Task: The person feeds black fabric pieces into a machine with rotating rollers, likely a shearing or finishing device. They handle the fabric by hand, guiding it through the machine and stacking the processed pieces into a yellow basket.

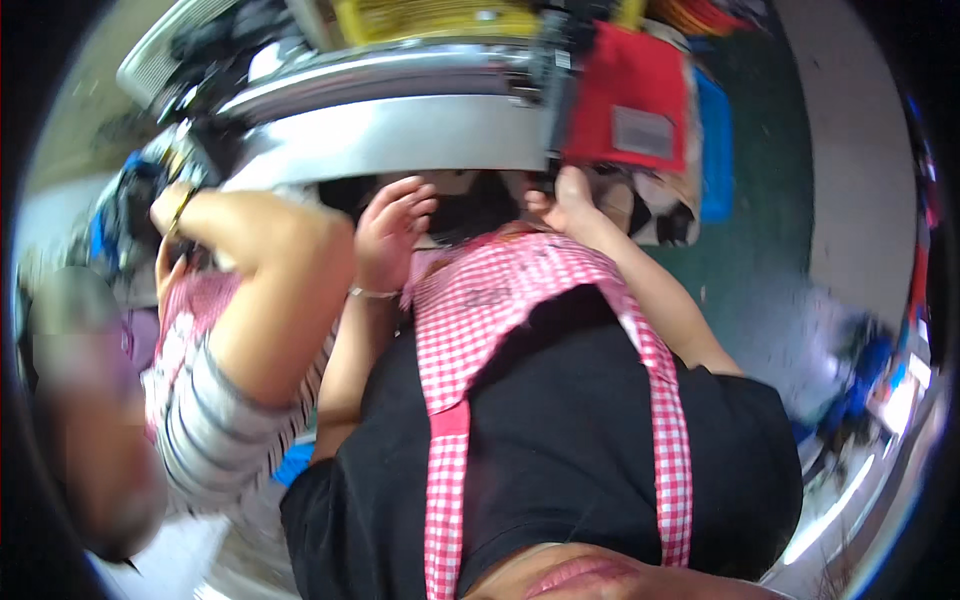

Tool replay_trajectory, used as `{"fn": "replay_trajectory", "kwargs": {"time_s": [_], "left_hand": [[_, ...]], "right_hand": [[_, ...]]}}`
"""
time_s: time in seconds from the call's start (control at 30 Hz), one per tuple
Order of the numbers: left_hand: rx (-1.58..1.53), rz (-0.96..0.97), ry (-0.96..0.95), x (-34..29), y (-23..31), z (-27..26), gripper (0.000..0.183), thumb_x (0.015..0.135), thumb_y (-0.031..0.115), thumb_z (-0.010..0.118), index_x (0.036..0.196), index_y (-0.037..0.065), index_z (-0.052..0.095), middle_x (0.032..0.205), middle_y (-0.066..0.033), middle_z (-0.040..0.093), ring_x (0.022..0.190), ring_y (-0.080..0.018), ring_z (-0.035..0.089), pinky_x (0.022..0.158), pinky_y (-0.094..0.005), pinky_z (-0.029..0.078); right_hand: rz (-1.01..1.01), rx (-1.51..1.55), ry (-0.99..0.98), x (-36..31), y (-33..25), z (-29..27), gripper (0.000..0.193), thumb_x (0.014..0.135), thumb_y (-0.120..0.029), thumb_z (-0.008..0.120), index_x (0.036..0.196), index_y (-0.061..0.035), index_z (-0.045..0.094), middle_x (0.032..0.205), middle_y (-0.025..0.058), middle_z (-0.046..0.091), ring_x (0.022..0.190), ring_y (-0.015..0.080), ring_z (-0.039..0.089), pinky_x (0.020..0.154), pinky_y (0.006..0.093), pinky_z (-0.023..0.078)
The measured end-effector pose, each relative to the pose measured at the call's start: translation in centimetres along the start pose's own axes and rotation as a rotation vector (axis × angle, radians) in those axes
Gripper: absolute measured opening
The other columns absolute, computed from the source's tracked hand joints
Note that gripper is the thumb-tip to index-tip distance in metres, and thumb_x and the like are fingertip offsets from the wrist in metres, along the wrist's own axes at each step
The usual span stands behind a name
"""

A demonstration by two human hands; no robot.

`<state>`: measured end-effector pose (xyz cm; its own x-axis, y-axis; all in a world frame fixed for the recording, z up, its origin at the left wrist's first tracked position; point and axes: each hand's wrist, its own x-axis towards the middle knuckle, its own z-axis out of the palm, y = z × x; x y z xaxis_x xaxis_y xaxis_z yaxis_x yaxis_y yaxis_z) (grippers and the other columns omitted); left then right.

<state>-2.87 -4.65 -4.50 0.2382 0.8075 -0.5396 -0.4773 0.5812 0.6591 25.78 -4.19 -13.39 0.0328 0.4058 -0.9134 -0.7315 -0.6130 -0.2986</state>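
Note:
My left hand (pixel 393 228), with a thin bracelet at the wrist, is raised just below the front edge of a long metal-topped machine (pixel 400 135). Its fingers are loosely bent and spread, with nothing seen in them. At the machine's right end, my right hand (pixel 567 205) is curled by a small dark part; what its fingers close on cannot be made out. Just above that hand lies a flat red piece (pixel 628 95) with a pale label. A pink checked apron (pixel 480 300) covers my front, its upper edge bulging forward.
Close on my left, a co-worker in a striped sleeve (pixel 225 430) reaches an arm (pixel 270 240) toward the machine's left end. Yellow material (pixel 440 20) lies behind the machine. A blue tray (pixel 715 145) stands right of the red piece, beside green floor (pixel 755 200).

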Motion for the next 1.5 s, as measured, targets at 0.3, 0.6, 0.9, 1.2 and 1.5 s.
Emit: {"fn": "replay_trajectory", "kwargs": {"time_s": [0.3, 0.6, 0.9, 1.2, 1.5], "left_hand": [[0.02, -0.074, -0.051, 0.5, -1.0, -2.3, 0.03, 0.103, 0.011, 0.055, 0.133, 0.006, 0.059, 0.126, -0.0087, 0.069, 0.112, -0.0183, 0.068, 0.092, -0.0321, 0.055], [0.172, -0.1, -0.005, -1.5, -1.4, 4.0, 0.028, 0.101, 0.011, 0.057, 0.128, 0.003, 0.062, 0.12, -0.0092, 0.072, 0.1, -0.0155, 0.07, 0.082, -0.0252, 0.052], [0.209, 0.043, -0.001, -1.6, -0.2, 1.6, 0.025, 0.104, 0.011, 0.056, 0.127, 0.004, 0.061, 0.119, -0.0069, 0.07, 0.103, -0.0128, 0.067, 0.087, -0.0264, 0.052], [0.043, 0.15, 0.096, -2.6, 1.5, -0.4, 0.026, 0.103, 0.01, 0.057, 0.128, 0.003, 0.06, 0.12, -0.0083, 0.069, 0.102, -0.0132, 0.067, 0.086, -0.0268, 0.052], [0.054, 0.151, 0.133, -1.5, 2.5, -0.2, 0.027, 0.103, 0.009, 0.057, 0.128, 0.002, 0.06, 0.12, -0.0089, 0.068, 0.101, -0.0132, 0.066, 0.086, -0.0264, 0.052]], "right_hand": [[-0.858, -1.199, 0.753, 0.5, -1.9, -20.9, 0.041, 0.079, -0.025, 0.081, 0.109, -0.003, 0.066, 0.098, 0.0137, 0.07, 0.092, 0.0314, 0.068, 0.085, 0.0419, 0.055], [-1.123, -1.393, 0.92, 0.5, 0.7, -20.3, 0.036, 0.069, -0.018, 0.078, 0.103, -0.0095, 0.067, 0.108, 0.0152, 0.065, 0.109, 0.0388, 0.056, 0.093, 0.0494, 0.047], [-1.388, -0.677, -0.268, -15.0, -5.1, -5.9, 0.026, 0.087, -0.003, 0.065, 0.113, 0.0032, 0.063, 0.117, 0.0103, 0.065, 0.11, 0.0162, 0.063, 0.097, 0.0338, 0.05], [-2.227, -1.218, 0.135, -9.0, -11.2, 18.9, 0.016, 0.084, -0.008, 0.066, 0.097, -0.008, 0.075, 0.099, 0.0109, 0.07, 0.1, 0.0309, 0.06, 0.089, 0.0412, 0.051], [-1.843, -1.336, -0.259, -0.9, 3.0, 27.3, 0.063, 0.096, -0.035, 0.053, 0.15, -0.0032, 0.042, 0.151, 0.0207, 0.044, 0.141, 0.0443, 0.036, 0.119, 0.0529, 0.027]]}}
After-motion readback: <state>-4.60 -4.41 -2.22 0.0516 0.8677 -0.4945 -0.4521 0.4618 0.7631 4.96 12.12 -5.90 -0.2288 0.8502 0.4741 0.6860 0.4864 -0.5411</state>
